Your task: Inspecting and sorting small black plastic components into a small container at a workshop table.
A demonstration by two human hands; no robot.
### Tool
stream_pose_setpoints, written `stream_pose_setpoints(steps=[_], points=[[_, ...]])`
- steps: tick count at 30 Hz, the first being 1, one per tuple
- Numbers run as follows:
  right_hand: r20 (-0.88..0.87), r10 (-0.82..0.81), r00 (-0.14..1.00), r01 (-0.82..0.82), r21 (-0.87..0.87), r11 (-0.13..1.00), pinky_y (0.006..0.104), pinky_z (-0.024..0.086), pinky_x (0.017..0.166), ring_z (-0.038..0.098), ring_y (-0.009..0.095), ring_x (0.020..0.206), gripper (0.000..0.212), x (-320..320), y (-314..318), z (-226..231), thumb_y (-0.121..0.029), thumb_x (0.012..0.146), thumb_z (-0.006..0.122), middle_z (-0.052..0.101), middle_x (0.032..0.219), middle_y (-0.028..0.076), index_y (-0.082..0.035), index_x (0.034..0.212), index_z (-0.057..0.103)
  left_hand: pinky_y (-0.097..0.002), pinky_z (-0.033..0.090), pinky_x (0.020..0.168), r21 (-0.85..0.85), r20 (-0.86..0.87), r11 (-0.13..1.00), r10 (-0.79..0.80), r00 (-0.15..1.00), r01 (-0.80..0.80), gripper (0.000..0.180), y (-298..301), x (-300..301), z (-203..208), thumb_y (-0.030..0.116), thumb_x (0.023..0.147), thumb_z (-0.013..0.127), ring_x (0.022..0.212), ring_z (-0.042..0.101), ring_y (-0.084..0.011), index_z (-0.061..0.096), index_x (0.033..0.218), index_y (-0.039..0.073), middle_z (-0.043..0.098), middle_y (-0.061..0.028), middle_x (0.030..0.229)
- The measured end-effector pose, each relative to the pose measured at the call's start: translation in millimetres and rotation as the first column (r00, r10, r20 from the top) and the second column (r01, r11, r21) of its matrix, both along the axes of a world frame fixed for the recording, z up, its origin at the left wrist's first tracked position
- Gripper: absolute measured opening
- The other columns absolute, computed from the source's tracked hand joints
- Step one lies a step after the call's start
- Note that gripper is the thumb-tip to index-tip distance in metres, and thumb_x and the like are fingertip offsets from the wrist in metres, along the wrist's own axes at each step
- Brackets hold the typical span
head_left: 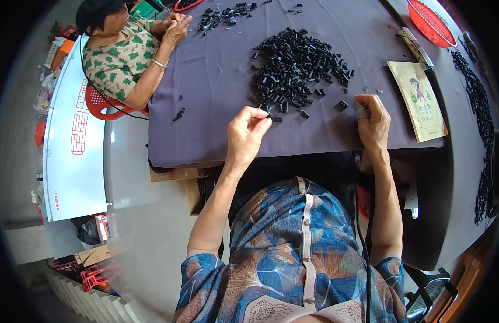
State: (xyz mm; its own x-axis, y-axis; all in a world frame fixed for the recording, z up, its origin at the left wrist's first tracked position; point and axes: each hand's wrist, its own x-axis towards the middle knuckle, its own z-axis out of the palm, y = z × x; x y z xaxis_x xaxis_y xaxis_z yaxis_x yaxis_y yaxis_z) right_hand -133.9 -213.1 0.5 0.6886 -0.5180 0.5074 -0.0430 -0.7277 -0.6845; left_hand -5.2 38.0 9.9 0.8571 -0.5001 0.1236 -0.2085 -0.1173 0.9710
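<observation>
A large pile of small black plastic pieces [298,67] lies on the grey-purple tablecloth in front of me. At its near edge my left hand [245,133] pinches a small black piece [269,114] between thumb and forefinger. Another black piece [278,120] rests on the cloth just beside those fingertips. To the right of the pile, my right hand [374,121] is curled closed around a cluster of tiny greyish bits [361,110]; their exact kind is too small to make out. A few single black pieces [343,104] lie between the pile and my right hand.
A yellowish booklet [416,102] lies right of my right hand, near a folded paper [416,48] and a red basket [432,24]. Another person [123,59] sits at the left edge by a smaller black pile [222,19]. More black pieces [478,124] line the far right.
</observation>
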Motion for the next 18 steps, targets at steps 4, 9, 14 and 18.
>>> stream_pose_setpoints(steps=[4,9,14,18], points=[[0.101,0.082,0.991,-0.094,0.120,0.988,0.0267,0.049,0.067,0.061,0.017,0.072,0.019,2.5,25.5,7.5,0.009,0.076,0.060,0.061,0.082,0.009,-0.001,0.093,0.061,-0.0194,0.047,0.061,-0.059,-0.104,0.998,-0.028,0.994,0.022,0.010,1.0,-12.1,-3.1,0.000,0.083,0.067,0.068,0.058,-0.0062,0.059,0.088,0.003,0.062,-0.0011,0.079],[0.061,0.293,0.954,-0.298,0.122,0.947,0.0302,0.049,0.068,0.061,0.025,0.073,0.028,4.1,57.9,14.2,0.013,0.069,0.056,0.058,0.082,0.012,-0.001,0.093,0.059,-0.0205,0.048,0.064,-0.138,-0.130,0.990,0.015,0.991,-0.033,0.010,-3.3,-18.7,-10.6,0.000,0.082,0.066,0.068,0.056,-0.0065,0.061,0.091,-0.001,0.061,-0.0028,0.082],[0.006,0.306,0.952,-0.304,0.131,0.944,0.0328,0.048,0.070,0.060,0.031,0.078,0.032,5.3,56.9,2.8,0.012,0.065,0.054,0.058,0.083,0.013,-0.001,0.094,0.058,-0.0238,0.047,0.062,0.082,0.201,0.988,0.111,0.973,-0.130,0.012,7.0,-11.0,-6.8,0.000,0.082,0.064,0.067,0.057,-0.0107,0.063,0.094,0.000,0.060,-0.0046,0.083],[-0.001,0.282,0.960,-0.279,0.137,0.951,0.0280,0.048,0.073,0.061,0.025,0.078,0.033,5.6,56.2,1.5,0.015,0.065,0.051,0.060,0.085,0.012,0.000,0.094,0.058,-0.0279,0.048,0.062,0.135,0.384,0.969,0.140,0.912,-0.206,0.014,17.2,0.9,-11.4,0.000,0.080,0.064,0.066,0.058,-0.0166,0.063,0.093,0.001,0.061,-0.0081,0.083]])
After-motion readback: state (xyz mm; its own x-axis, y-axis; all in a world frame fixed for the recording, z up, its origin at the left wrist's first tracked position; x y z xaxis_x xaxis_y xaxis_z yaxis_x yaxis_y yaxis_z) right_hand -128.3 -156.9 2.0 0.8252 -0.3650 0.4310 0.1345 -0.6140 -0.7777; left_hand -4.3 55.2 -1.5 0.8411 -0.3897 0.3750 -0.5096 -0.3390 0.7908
